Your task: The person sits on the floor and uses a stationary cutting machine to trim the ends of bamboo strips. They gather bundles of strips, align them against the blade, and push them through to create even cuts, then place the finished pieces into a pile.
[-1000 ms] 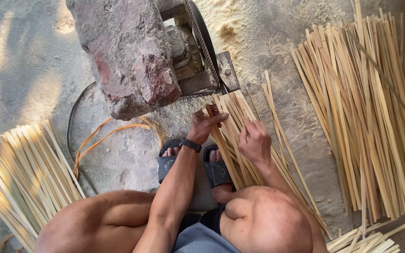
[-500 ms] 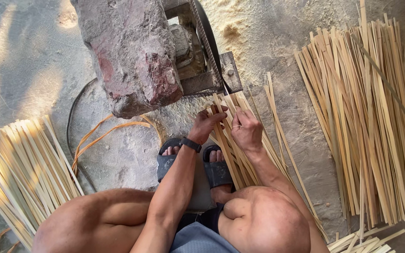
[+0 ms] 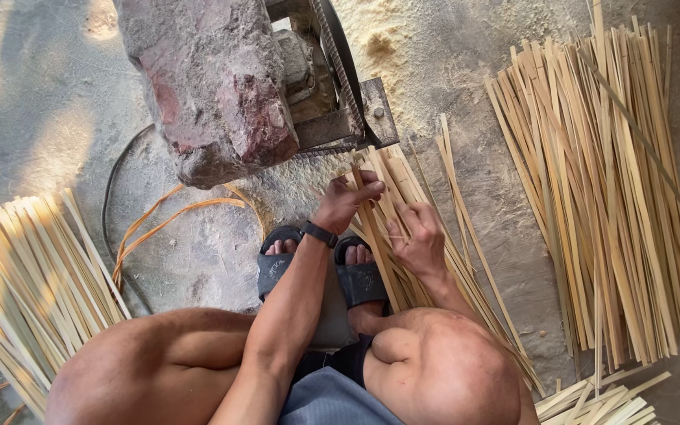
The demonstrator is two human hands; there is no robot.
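Both hands have slid up the bamboo strips (image 3: 403,236) toward the machine (image 3: 340,110); left hand (image 3: 346,203) pinches one strip, right hand (image 3: 415,240) steadies the floor bundle.

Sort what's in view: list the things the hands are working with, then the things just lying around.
In use:
left hand and right hand, both on the bamboo strips in front of the feet
small machine those strips point into

Lying about:
big strip pile on the right
strip bundle on the left
large rock
loose curled strips
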